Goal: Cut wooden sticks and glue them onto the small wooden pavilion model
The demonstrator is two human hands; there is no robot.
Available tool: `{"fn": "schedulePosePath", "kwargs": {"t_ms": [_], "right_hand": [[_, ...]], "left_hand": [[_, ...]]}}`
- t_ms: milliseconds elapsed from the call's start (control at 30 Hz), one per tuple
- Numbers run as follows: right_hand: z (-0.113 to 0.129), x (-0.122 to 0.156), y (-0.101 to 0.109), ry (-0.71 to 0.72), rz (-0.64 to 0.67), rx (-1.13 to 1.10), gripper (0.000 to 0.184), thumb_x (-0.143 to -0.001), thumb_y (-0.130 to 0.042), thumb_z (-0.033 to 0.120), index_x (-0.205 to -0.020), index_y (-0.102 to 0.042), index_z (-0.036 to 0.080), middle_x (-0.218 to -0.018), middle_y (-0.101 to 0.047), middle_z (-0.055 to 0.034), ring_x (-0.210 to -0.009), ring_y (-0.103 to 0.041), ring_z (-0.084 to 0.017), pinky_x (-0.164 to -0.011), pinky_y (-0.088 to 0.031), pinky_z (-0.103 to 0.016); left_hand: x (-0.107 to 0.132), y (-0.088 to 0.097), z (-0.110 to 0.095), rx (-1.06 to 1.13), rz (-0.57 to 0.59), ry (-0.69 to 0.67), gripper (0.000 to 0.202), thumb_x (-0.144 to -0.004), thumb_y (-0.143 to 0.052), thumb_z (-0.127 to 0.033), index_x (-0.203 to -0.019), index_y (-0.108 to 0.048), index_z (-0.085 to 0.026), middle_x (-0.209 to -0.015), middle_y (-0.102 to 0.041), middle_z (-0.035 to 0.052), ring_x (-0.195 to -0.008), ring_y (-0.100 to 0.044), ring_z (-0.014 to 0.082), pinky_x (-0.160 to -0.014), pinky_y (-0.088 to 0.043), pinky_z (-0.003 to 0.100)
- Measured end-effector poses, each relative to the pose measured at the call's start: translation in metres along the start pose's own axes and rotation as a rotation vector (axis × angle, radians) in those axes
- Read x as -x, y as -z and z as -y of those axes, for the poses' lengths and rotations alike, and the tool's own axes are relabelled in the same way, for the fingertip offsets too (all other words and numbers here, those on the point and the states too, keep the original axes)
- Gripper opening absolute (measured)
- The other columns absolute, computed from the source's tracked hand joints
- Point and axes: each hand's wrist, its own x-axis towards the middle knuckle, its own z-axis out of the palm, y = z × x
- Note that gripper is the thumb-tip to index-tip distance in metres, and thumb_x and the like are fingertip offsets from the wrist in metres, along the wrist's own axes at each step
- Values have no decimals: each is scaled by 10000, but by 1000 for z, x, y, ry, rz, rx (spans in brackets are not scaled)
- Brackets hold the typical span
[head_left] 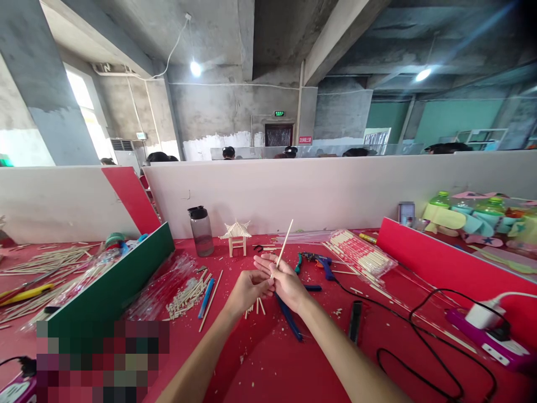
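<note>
A thin pale wooden stick (286, 239) slants upward between my hands in the middle of the view. My right hand (290, 284) has its thumb against the stick, with its other fingers stretched out behind. At the lower end, the fingers of my left hand (250, 290) are pinched together on the stick. Under my hands lies a blue-handled cutting tool (289, 320), its head hidden by the right hand. Several short cut sticks (260, 305) lie on the table just below the left hand. Beyond them stands a small stick-built pavilion model (237, 238).
On the left are a pile of short sticks (188, 295), a blue pen (205, 298), a water bottle (201, 232) and a green divider (117, 274). On the right are a glue gun (325, 266), packaged sticks (361, 254), a black cable (413, 324) and a purple power strip (490, 341).
</note>
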Motion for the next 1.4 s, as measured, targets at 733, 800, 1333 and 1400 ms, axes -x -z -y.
{"fn": "schedulePosePath", "kwargs": {"t_ms": [733,800,1333,1400], "right_hand": [[1,-8,23,-79,-209,382,452,-516,-881,498,-762,-717,156,-709,-706,-20,-626,-636,-147,-688,-538,-295],[1,-9,25,-87,-223,375,455,-512,-884,494,-766,-723,153,-711,-705,-18,-622,-635,-139,-682,-537,-286],[-3,-8,24,-104,-178,331,446,-514,-888,485,-761,-707,161,-701,-692,-2,-646,-666,-164,-739,-564,-325],[-3,-8,23,-98,-170,346,435,-525,-881,492,-755,-706,167,-699,-690,0,-642,-665,-166,-741,-563,-332]], "left_hand": [[5,15,-11,-42,-75,164,455,-584,-827,-524,-750,-703,-119,-679,-734,61,-621,-683,161,-597,-507,231],[5,18,-13,1,-81,211,474,-595,-822,-533,-790,-688,-123,-698,-738,68,-639,-697,166,-606,-521,234],[1,10,-8,40,-174,90,466,-533,-875,-456,-751,-594,-154,-627,-675,3,-526,-651,146,-550,-561,267],[0,10,-5,27,-168,91,444,-543,-868,-453,-750,-620,-149,-630,-676,4,-523,-644,142,-566,-565,277]]}}
